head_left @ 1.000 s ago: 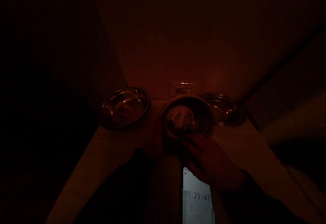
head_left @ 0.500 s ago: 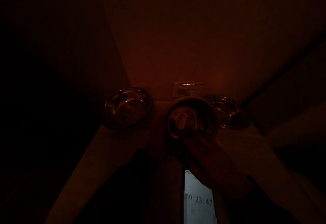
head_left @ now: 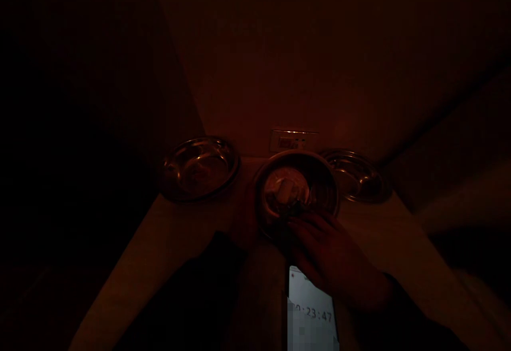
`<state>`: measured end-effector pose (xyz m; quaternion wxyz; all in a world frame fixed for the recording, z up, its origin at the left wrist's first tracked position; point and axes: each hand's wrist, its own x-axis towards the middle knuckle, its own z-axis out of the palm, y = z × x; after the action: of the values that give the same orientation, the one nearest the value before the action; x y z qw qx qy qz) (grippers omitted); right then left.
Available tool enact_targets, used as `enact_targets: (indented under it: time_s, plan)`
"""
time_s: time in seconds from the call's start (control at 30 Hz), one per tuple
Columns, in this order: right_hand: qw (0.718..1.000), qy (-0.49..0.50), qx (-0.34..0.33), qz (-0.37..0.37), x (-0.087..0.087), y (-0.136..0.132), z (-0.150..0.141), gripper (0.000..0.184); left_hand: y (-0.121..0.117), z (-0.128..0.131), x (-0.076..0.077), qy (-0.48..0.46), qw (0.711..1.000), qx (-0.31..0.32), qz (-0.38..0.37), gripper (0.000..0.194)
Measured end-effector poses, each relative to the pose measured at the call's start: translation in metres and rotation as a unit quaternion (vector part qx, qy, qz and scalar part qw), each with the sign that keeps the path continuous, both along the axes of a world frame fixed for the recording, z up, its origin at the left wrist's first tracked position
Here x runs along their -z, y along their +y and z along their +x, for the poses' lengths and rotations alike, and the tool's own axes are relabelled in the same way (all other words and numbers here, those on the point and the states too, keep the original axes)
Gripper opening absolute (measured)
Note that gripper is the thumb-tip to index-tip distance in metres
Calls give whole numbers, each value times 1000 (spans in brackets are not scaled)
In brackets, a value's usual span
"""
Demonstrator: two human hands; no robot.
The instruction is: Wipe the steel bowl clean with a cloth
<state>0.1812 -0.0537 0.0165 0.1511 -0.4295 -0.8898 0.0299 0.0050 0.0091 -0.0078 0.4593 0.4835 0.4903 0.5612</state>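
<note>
The scene is very dark and lit dim red. A deep metal bowl (head_left: 327, 181) stands in the middle of the table, with a pale, blocky thing (head_left: 285, 191) inside it. My left hand (head_left: 245, 215), barely visible, is closed against the bowl's left side. Over the near rim reaches my right hand (head_left: 333, 250), its fingers bent together and their tips inside the bowl. Something small and dark is by those fingertips, too dim to name. Below my right hand lies a phone (head_left: 313, 300) with a lit screen showing timer digits, partly blurred out.
A wide, shallow metal dish (head_left: 205, 173) stands at the table's back left. Behind the bowl on the right is another metal dish (head_left: 359, 178). A socket plate (head_left: 294, 141) is on the wall behind the table (head_left: 383, 244), whose edges drop away on both sides.
The bowl has shifted slightly left, towards my left hand. My right hand stays at the near rim with only slight finger movement.
</note>
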Motion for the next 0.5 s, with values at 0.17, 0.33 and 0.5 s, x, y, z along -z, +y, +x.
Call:
enact_targets:
  time_s: [0.17, 0.33, 0.5]
  plan:
    - [1000, -16, -9, -19, -4, 3, -3, 32, -4, 2, -9, 5, 1000, 18, 7, 44]
    - [999, -24, -7, -24, -5, 3, -9, 34, -7, 0, -12, 59, 998, 20, 5, 42]
    - [999, -35, -8, -26, -6, 4, -18, 37, -8, -1, -14, 39, 999, 26, -6, 46]
